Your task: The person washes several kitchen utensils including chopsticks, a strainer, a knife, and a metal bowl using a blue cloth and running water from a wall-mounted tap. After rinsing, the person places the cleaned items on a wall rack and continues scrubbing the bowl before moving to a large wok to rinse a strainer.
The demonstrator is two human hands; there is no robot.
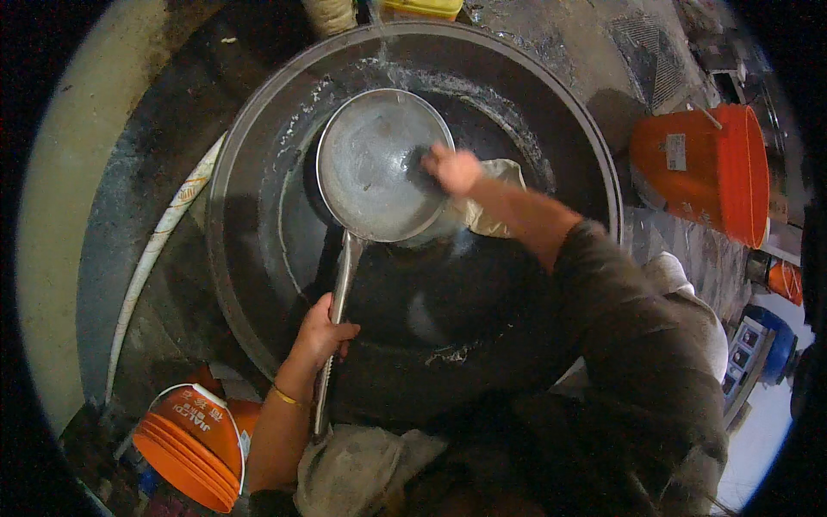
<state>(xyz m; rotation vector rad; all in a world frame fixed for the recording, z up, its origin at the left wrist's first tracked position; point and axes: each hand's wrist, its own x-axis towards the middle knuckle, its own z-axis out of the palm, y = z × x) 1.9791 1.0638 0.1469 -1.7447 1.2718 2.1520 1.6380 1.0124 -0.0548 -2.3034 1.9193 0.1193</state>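
My left hand (323, 332) is closed round the metal handle of a large ladle (370, 164), round and wide like a pan. The ladle's bowl is over the far half of a big dark round tub (226, 181), and what lies inside it looks grey and shiny. At the bowl's right edge is my right hand (455, 170), smeared by motion, so its fingers cannot be made out. A pale cloth or bag (493, 220) lies in the tub, partly under my right forearm. Whitish streaks mark the tub's inner wall.
Orange buckets stand at the right (702, 172) and lower left (194, 444). A white hose (159, 241) curves along the left. Near me, a pale cloth (370, 470) hangs by the tub's near side. Something yellow (422, 9) sits beyond the far rim.
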